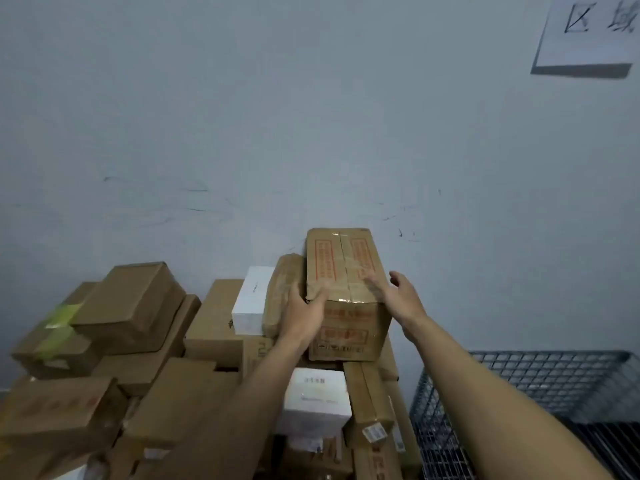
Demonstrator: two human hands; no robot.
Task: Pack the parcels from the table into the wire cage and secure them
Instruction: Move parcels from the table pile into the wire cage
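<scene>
A tall brown carton with red print (341, 271) stands on top of a heap of parcels against the wall. My left hand (304, 313) lies on its near left corner, thumb on the top face, fingers down its left side. My right hand (398, 296) reaches to its right top edge with fingers spread and blurred; contact is unclear. A taped brown parcel (282, 292) leans against the carton's left side. The wire cage (519, 393) stands at the lower right, lower than the heap.
Many brown cardboard boxes (128, 306) fill the left and middle, with two white boxes (249, 303) (317, 400) among them. A plain grey-blue wall rises behind. A paper sign (588, 32) hangs at the upper right.
</scene>
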